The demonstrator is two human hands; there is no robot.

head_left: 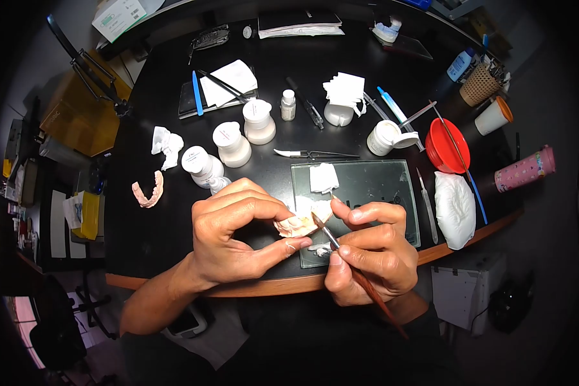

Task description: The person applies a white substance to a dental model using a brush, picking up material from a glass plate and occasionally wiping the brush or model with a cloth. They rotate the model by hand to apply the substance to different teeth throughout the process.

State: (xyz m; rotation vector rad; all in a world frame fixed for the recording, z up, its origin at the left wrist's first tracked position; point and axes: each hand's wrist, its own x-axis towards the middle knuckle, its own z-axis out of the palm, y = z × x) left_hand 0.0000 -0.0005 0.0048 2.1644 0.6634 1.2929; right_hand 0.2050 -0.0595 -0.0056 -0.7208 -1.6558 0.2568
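Observation:
My left hand [235, 231] pinches a plaster dental cast [293, 226] between thumb and fingers, above the near edge of a glass slab [376, 183]. In my right hand [383, 257] is a brush [374, 297] with a red-brown handle, held like a pen. Its tip meets the cast at the tooth area, and my right index finger reaches close to the cast's far end. On the slab, a folded white tissue [323, 177] lies just beyond the cast. Tweezers [315, 154] rest past the slab's far edge.
Several white powder jars [230, 145] stand beyond my left hand. A second dental cast [149, 190] lies at the left. To the right are an open jar [384, 138], a red bowl [448, 147], a white pouch [455, 209], a metal spatula [427, 206] and a pink bottle [524, 169].

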